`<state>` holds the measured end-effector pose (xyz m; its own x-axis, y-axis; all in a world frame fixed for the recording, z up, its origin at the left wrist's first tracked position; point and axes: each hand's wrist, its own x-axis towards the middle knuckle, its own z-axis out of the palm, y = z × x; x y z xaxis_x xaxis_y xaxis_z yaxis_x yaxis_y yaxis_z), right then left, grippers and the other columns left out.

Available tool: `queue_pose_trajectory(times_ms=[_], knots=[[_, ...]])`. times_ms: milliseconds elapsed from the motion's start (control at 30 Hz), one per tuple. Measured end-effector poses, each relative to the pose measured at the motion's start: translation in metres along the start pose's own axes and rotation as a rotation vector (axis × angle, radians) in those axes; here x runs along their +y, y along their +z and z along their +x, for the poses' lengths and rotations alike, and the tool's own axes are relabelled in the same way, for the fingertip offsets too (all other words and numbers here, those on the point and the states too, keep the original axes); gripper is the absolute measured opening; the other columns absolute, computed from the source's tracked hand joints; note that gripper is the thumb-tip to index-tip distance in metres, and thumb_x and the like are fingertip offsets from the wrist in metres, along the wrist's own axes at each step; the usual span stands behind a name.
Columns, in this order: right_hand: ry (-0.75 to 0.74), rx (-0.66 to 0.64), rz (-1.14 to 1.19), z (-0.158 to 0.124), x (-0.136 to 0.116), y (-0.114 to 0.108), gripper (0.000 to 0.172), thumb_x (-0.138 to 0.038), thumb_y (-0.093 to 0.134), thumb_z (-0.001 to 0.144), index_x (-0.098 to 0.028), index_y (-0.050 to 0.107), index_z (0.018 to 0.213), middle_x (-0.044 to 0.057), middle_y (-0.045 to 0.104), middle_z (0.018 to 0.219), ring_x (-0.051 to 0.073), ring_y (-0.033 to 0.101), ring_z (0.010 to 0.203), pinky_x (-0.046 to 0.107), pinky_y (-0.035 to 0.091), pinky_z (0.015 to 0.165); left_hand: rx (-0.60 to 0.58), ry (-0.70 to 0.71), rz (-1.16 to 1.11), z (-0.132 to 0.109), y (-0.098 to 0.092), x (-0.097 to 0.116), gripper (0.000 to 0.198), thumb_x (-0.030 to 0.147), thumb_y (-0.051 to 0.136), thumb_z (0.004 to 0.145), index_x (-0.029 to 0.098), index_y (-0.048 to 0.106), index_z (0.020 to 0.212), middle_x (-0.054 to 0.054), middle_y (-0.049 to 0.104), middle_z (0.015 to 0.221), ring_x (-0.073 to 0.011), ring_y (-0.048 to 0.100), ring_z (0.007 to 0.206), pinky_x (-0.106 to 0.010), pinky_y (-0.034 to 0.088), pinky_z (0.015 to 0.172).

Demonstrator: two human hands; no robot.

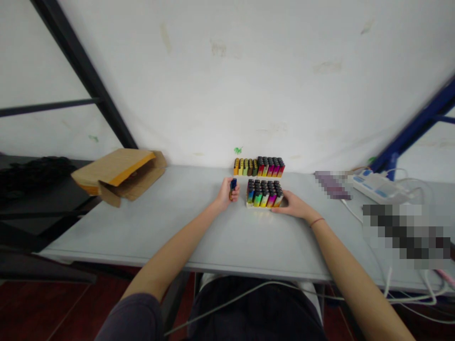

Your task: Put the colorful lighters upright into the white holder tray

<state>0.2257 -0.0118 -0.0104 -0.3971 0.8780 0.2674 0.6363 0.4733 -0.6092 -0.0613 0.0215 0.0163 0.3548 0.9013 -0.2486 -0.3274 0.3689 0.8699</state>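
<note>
My left hand (225, 193) is closed around a dark blue lighter (232, 185), held upright just above the table. Left of the front tray of lighters (265, 194), it stays a little apart from it. That tray carries rows of multicoloured lighters with black tops. At its right side, my right hand (289, 207) grips the tray's edge and front corner, thumb and fingers around it. Behind stand two more groups side by side: yellow, green and brown lighters (245, 167) on the left, and red and purple lighters (270, 167) with black tops on the right.
An open cardboard box (121, 173) lies at the table's left. On the right are a phone (332, 184) with a cable, a white power strip (378, 187) and a pixelated dark object (401, 232). A white cable hangs across the front. The wall (227, 94) borders the grey table (170, 227).
</note>
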Motion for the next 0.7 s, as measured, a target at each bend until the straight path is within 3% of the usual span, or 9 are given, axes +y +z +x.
queue_pose_trajectory(times_ms=[167, 333, 700], knots=[[0.016, 0.000, -0.008, 0.0001, 0.0014, 0.0005, 0.068, -0.053, 0.083, 0.070, -0.018, 0.066, 0.126, 0.013, 0.072, 0.125, 0.036, 0.068, 0.110, 0.052, 0.052, 0.101, 0.057, -0.023, -0.031, 0.0002, 0.0032, -0.0014, 0.043, 0.044, 0.025, 0.092, 0.022, 0.031, 0.055, 0.008, 0.017, 0.044, -0.0057, 0.010, 0.033, -0.018, 0.010, 0.034], [-0.002, -0.004, 0.002, 0.0004, -0.0014, -0.0002, 0.070, -0.053, 0.082, 0.072, -0.018, 0.064, 0.129, 0.013, 0.070, 0.130, 0.036, 0.067, 0.114, 0.052, 0.050, 0.104, 0.093, 0.025, -0.085, -0.0005, 0.0047, -0.0053, 0.039, 0.040, 0.026, 0.090, 0.022, 0.031, 0.056, 0.008, 0.017, 0.044, -0.0059, 0.009, 0.034, -0.017, 0.011, 0.033], [-0.002, -0.004, 0.003, 0.0002, -0.0008, 0.0001, 0.073, -0.053, 0.082, 0.072, -0.016, 0.063, 0.132, 0.014, 0.069, 0.131, 0.037, 0.066, 0.115, 0.051, 0.050, 0.105, -0.012, 0.008, -0.028, 0.0015, 0.0026, -0.0096, 0.047, 0.055, 0.033, 0.089, 0.022, 0.031, 0.055, 0.009, 0.018, 0.044, -0.0052, 0.013, 0.033, -0.017, 0.013, 0.033]])
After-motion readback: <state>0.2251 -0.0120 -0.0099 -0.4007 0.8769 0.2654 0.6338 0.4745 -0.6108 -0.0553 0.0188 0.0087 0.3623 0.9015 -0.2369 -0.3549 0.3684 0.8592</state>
